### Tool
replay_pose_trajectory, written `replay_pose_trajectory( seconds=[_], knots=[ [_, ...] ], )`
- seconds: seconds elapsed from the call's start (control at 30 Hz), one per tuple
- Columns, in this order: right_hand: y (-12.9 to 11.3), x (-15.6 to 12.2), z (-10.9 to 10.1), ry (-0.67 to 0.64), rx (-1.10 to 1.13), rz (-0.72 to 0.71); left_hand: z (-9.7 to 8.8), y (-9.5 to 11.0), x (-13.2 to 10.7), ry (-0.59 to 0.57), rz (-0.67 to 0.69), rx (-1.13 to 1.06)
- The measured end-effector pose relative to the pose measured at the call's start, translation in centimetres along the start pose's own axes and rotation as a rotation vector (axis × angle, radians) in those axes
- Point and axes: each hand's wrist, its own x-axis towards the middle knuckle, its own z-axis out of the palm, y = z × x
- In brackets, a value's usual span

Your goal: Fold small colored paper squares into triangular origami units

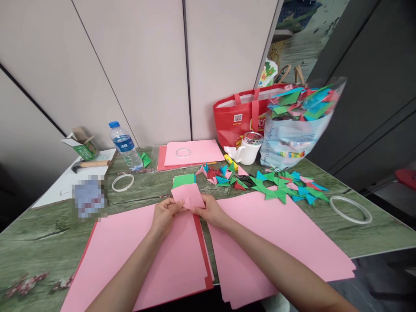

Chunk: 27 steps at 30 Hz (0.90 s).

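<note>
A small piece of pink paper [190,193] is held up between my two hands over the middle of the table. My left hand [168,213] pinches its lower left side, the thumb lying on the front of the sheet. At the lower right edge, my right hand [209,210] grips it between thumb and fingers. Just behind it lies a small stack of green paper squares [183,180], partly covered. Beneath my forearms are a left stack of large pink sheets [172,264], with red showing at its edge, and a right stack of pink sheets [276,234].
Folded paper pieces [224,175] and rings of folded paper [276,186] lie behind the right stack. A white mug [248,149], a red bag [229,125] and a filled plastic bag [289,138] stand behind. A water bottle [125,147] and hammer [92,164] are at left.
</note>
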Motion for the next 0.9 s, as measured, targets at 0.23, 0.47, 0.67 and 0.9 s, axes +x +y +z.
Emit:
replay_pose_trajectory(
  seconds=[0.23, 0.47, 0.67, 0.9],
  knots=[
    [-0.1, 0.1, -0.2, -0.037, 0.064, 0.009, 0.3, 0.1, -0.2, -0.010, 0.013, 0.051],
    [-0.4, 0.0, -0.1, -0.008, 0.127, 0.074, 0.1, 0.4, -0.5, 0.029, 0.185, 0.370],
    [0.7, 0.3, -0.6, 0.205, 0.244, 0.090, 0.6, 0.8, -0.7, 0.028, 0.265, 0.340],
    [1.0, 0.4, -0.7, 0.295, -0.061, -0.032, 1.0, 0.6, -1.1, -0.192, 0.284, 0.409]
  ],
)
